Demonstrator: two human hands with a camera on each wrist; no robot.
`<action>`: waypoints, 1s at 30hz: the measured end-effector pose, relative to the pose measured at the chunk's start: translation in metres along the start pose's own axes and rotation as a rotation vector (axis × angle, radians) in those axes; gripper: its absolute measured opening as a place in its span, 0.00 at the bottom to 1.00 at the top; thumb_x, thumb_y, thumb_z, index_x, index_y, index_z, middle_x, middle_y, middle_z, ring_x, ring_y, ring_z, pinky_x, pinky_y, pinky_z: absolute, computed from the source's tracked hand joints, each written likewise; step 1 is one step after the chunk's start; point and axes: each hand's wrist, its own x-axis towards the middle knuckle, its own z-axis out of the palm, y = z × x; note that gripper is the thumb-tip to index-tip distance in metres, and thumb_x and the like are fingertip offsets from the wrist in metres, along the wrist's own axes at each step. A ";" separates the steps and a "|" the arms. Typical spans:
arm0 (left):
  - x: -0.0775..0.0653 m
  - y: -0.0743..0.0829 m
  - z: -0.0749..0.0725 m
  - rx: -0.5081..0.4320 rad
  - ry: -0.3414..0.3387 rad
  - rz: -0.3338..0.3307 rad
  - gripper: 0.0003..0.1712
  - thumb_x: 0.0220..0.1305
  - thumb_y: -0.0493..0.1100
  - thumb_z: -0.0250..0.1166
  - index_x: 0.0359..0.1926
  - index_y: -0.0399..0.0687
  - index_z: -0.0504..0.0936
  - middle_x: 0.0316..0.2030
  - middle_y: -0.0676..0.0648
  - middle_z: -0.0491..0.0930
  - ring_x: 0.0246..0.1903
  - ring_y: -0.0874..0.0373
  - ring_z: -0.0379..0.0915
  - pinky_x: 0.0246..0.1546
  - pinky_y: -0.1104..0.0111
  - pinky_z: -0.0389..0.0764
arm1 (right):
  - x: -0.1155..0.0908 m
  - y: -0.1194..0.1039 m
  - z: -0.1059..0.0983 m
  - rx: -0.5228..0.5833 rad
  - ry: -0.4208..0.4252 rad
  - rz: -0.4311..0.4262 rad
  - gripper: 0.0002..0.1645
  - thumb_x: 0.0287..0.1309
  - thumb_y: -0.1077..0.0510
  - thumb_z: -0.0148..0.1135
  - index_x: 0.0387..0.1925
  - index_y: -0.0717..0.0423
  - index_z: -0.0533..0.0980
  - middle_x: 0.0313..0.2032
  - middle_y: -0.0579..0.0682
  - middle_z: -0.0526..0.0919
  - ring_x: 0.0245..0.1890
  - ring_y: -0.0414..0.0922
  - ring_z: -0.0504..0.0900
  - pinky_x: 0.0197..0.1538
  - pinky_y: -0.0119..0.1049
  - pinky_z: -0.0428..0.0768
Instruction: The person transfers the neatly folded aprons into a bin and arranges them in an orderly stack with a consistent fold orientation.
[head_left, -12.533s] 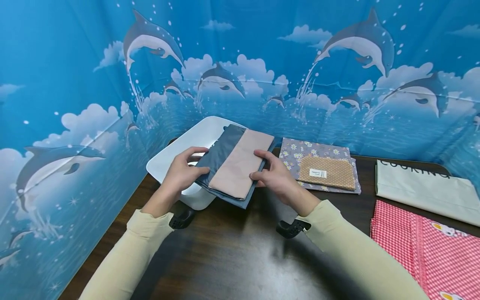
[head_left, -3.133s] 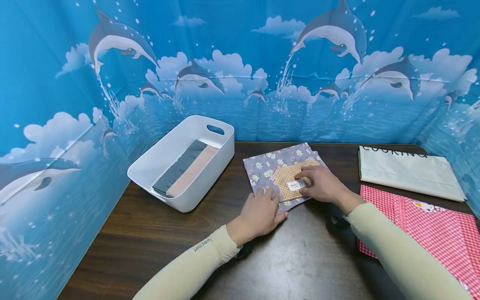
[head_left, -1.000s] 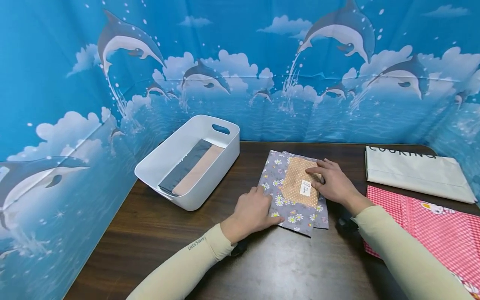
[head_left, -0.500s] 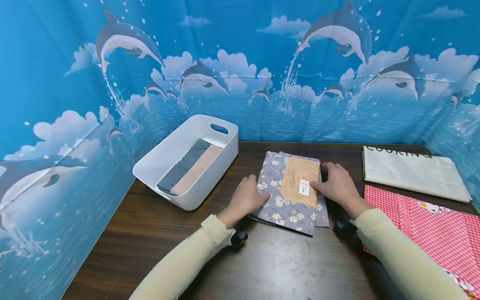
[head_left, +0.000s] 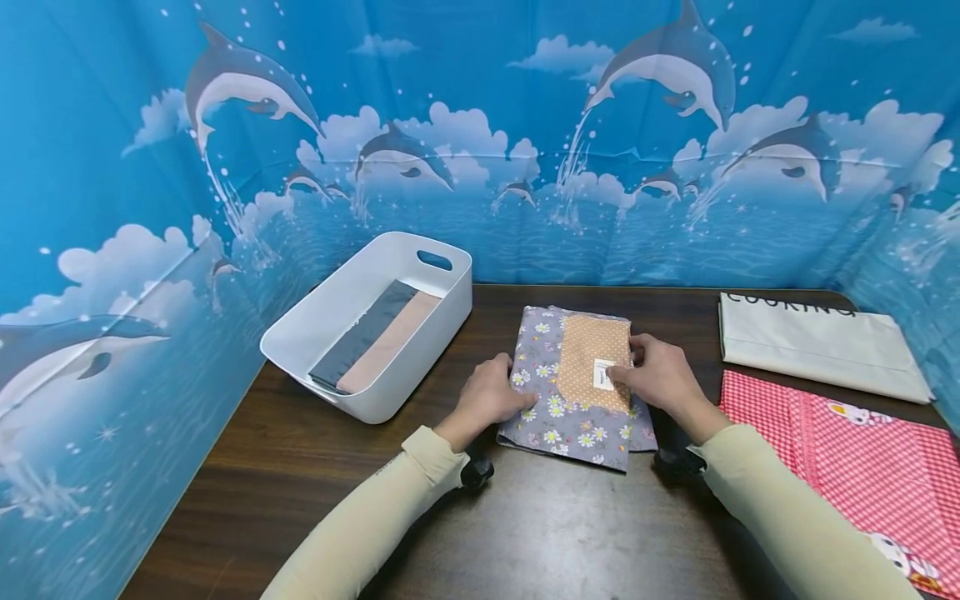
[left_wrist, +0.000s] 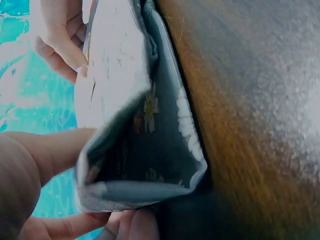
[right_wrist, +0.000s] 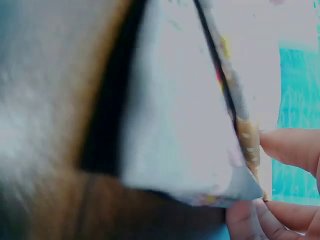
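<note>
A folded grey daisy-print apron (head_left: 532, 429) with a tan dotted pocket (head_left: 588, 346) and white label lies on the table in front of me. My left hand (head_left: 487, 396) pinches its left edge; the left wrist view shows the thumb above and fingers beneath the raised, hollow fold (left_wrist: 140, 192). On the opposite side, my right hand (head_left: 660, 379) pinches the right edge, thumb on the dotted pocket beside the label. In the right wrist view, fingertips (right_wrist: 245, 220) reach under the fabric's corner. A lower layer sticks out at the bottom right.
A white plastic bin (head_left: 423, 358) at the left holds a folded dark grey and pink cloth (head_left: 390, 342). At the right lie a folded cream cloth lettered COOKING (head_left: 821, 342) and a red checked cloth (head_left: 847, 467). A dolphin-print curtain (head_left: 480, 208) stands behind the table (head_left: 300, 500).
The grey and pink cloth, earlier in both hands, lies in the bin. The floral apron has been turned. My left hand went from lying on it to pinching its edge; the right now pinches too.
</note>
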 end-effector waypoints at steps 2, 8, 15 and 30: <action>-0.004 0.005 -0.004 -0.011 -0.004 -0.014 0.33 0.59 0.52 0.81 0.56 0.37 0.80 0.46 0.38 0.86 0.43 0.47 0.80 0.44 0.55 0.82 | -0.001 0.000 0.002 0.028 -0.009 -0.005 0.47 0.67 0.47 0.70 0.75 0.73 0.66 0.57 0.69 0.84 0.51 0.59 0.85 0.45 0.49 0.84; -0.006 0.006 -0.005 -0.167 0.002 -0.060 0.38 0.59 0.50 0.80 0.65 0.36 0.78 0.53 0.37 0.85 0.46 0.47 0.79 0.47 0.55 0.84 | -0.003 -0.007 0.007 0.135 -0.034 -0.006 0.50 0.66 0.46 0.72 0.78 0.69 0.64 0.59 0.68 0.83 0.52 0.58 0.85 0.47 0.47 0.85; -0.007 0.004 -0.009 -0.377 -0.024 -0.135 0.28 0.61 0.44 0.79 0.58 0.37 0.81 0.48 0.40 0.83 0.42 0.51 0.75 0.40 0.62 0.79 | -0.006 -0.017 0.013 0.239 -0.073 -0.013 0.60 0.64 0.44 0.74 0.85 0.60 0.54 0.63 0.68 0.80 0.54 0.57 0.83 0.46 0.44 0.82; -0.008 0.001 -0.012 -0.520 -0.070 -0.207 0.10 0.61 0.35 0.71 0.41 0.38 0.80 0.39 0.46 0.78 0.39 0.55 0.74 0.39 0.66 0.76 | -0.011 -0.020 0.014 0.361 -0.158 0.042 0.63 0.63 0.55 0.72 0.87 0.57 0.44 0.77 0.73 0.65 0.72 0.67 0.73 0.68 0.63 0.77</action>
